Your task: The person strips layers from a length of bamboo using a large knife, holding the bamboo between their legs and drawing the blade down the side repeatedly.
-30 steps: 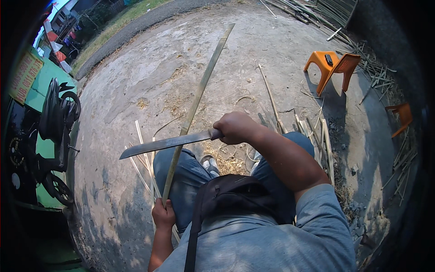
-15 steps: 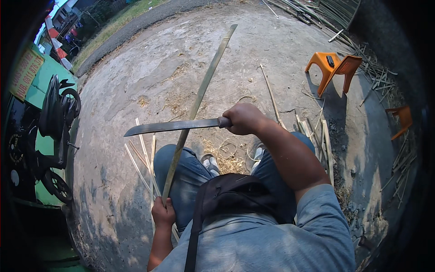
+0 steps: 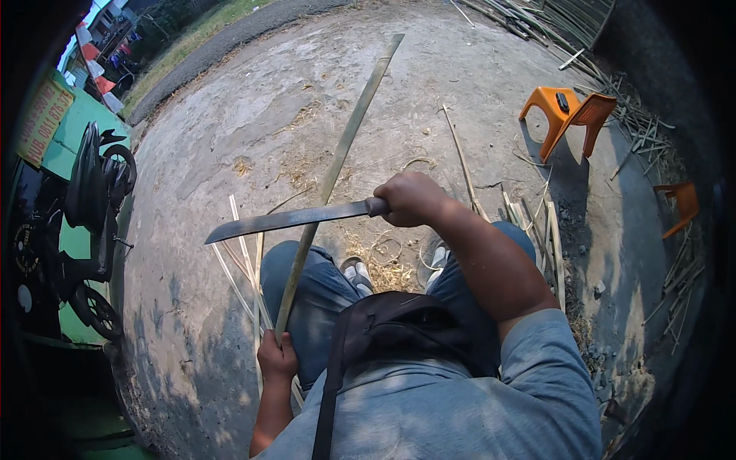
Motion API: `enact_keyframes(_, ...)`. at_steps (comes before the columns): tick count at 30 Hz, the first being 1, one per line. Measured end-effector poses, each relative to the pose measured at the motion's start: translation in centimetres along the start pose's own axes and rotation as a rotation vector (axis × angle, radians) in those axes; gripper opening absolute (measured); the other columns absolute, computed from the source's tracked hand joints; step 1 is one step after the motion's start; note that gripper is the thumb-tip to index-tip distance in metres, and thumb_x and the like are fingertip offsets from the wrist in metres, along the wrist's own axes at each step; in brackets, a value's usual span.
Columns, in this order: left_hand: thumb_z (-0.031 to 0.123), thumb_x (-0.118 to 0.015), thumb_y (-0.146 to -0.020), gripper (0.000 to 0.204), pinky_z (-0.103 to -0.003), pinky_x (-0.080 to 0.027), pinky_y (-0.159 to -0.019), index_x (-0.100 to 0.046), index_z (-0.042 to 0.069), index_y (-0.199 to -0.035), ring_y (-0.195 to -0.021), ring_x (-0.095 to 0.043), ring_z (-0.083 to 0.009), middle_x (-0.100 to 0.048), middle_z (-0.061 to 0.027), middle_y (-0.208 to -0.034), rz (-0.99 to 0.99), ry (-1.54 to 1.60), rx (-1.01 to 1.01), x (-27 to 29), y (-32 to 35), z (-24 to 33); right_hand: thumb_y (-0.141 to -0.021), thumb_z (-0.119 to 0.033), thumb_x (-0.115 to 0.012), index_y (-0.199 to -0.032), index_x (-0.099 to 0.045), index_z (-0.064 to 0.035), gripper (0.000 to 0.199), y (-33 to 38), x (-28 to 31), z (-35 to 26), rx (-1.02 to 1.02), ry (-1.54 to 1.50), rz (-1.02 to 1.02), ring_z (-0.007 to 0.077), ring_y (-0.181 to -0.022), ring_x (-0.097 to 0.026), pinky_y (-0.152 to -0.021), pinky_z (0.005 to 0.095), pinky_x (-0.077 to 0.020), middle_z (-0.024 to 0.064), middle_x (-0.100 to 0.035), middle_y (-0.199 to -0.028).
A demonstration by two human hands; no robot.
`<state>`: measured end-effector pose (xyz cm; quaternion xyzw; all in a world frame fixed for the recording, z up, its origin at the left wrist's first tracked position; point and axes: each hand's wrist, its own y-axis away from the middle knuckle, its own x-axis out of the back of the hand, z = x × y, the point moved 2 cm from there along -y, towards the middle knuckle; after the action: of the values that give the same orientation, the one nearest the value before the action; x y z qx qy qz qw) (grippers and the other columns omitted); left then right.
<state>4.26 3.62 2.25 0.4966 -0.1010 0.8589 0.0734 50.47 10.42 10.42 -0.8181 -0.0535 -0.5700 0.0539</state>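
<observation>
A long greenish bamboo strip slants from beside my left thigh out over the concrete. Around its lower end my left hand is closed. My right hand grips the wooden handle of a machete, its fist above my right knee. The long dark blade points left and lies across the strip, over my left knee; whether its edge bites into the bamboo I cannot tell. Several pale thin strips fan out by my left leg, their lower ends hidden near the left hand.
Wood shavings lie between my feet. More split strips lean by my right leg. An orange plastic chair with a dark object on its seat stands at far right, near bamboo piles. A motorcycle is parked at left.
The machete's tip has dipped slightly, and the blade tilts more. The strip's far end has shifted a little up and right. Both hands keep their hold.
</observation>
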Motion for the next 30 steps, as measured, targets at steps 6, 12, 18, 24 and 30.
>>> enact_keyframes(6,0.062,-0.051,-0.105,0.062,-0.058,-0.049,-0.066,-0.057,0.001,-0.092,-0.078,-0.064,-0.0559,-0.063,-0.0281,-0.076,0.006,-0.035,-0.003,0.2,0.1,0.1,-0.082,-0.025,-0.074,-0.096,-0.078,-0.0186,0.016,0.6,0.7,0.3,-0.157,-0.079,0.018,0.0344,-0.093,-0.075,-0.082,0.0479,-0.0594,0.0112,-0.077,-0.093)
enact_keyframes(12,0.062,-0.051,-0.105,0.062,-0.058,-0.049,-0.065,-0.057,0.002,-0.091,-0.078,-0.064,-0.0553,-0.063,-0.0271,-0.075,0.017,-0.032,-0.018,0.1,0.0,0.2,-0.078,-0.022,-0.072,-0.091,-0.079,-0.0169,0.016,0.5,-1.2,-2.9,0.05,0.026,-0.054,0.035,-0.087,-0.075,-0.076,0.0481,-0.0592,0.011,-0.076,-0.088)
enact_keyframes(18,0.061,-0.05,-0.106,0.061,-0.058,-0.049,-0.065,-0.057,0.002,-0.09,-0.077,-0.064,-0.0552,-0.062,-0.0268,-0.074,0.042,-0.016,-0.033,-0.3,0.0,-0.1,-0.076,-0.021,-0.073,-0.089,-0.078,-0.0168,0.015,0.2,0.0,-1.6,0.042,0.031,-0.018,0.0347,-0.087,-0.075,-0.076,0.0476,-0.0595,0.0112,-0.076,-0.087)
enact_keyframes(24,0.061,-0.049,-0.106,0.062,-0.059,-0.048,-0.066,-0.057,0.002,-0.089,-0.077,-0.064,-0.0558,-0.062,-0.0273,-0.075,0.036,-0.028,-0.015,-0.1,-0.1,0.3,-0.082,-0.025,-0.074,-0.094,-0.079,-0.0182,0.014,0.4,0.4,1.7,-0.158,-0.042,0.023,0.0352,-0.088,-0.075,-0.078,0.0486,-0.06,0.0102,-0.077,-0.09)
enact_keyframes(30,0.062,-0.049,-0.106,0.062,-0.058,-0.048,-0.065,-0.057,0.003,-0.088,-0.076,-0.064,-0.0551,-0.062,-0.0269,-0.074,0.039,-0.008,-0.027,-0.2,0.0,-0.1,-0.083,-0.025,-0.074,-0.096,-0.079,-0.0192,0.015,0.7,0.5,-0.7,-0.102,-0.053,0.003,0.035,-0.089,-0.075,-0.078,0.0493,-0.0597,0.0103,-0.077,-0.092)
